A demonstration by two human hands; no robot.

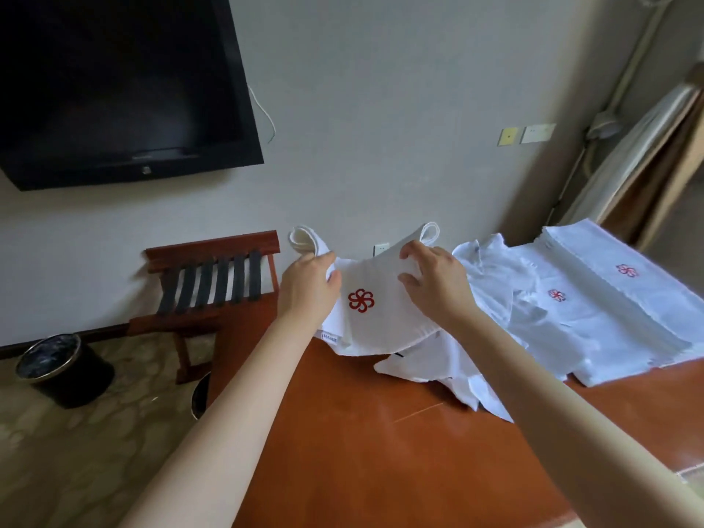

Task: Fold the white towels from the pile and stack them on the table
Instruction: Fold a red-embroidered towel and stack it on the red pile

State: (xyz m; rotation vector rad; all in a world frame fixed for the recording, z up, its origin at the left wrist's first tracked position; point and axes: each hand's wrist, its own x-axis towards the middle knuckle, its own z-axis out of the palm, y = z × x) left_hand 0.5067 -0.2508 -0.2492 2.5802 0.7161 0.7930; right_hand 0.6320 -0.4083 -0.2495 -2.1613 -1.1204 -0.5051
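Note:
A white towel (375, 314) with a red flower emblem hangs doubled above the far left part of the orange-brown table (343, 451). My left hand (308, 283) grips its upper left corner and my right hand (434, 280) pinches its upper right corner; both corners curl up above the fingers. Under and to the right of it lies a loose pile of white towels (491, 299). Further right sits a flat stack of folded towels (617, 295) showing red emblems.
A wooden luggage rack (213, 283) stands left of the table by the wall. Two black bins are on the floor, one (63, 369) at far left and one (200, 394) beside the table edge. A dark TV (114, 85) hangs on the wall. Curtains (647, 161) hang at far right.

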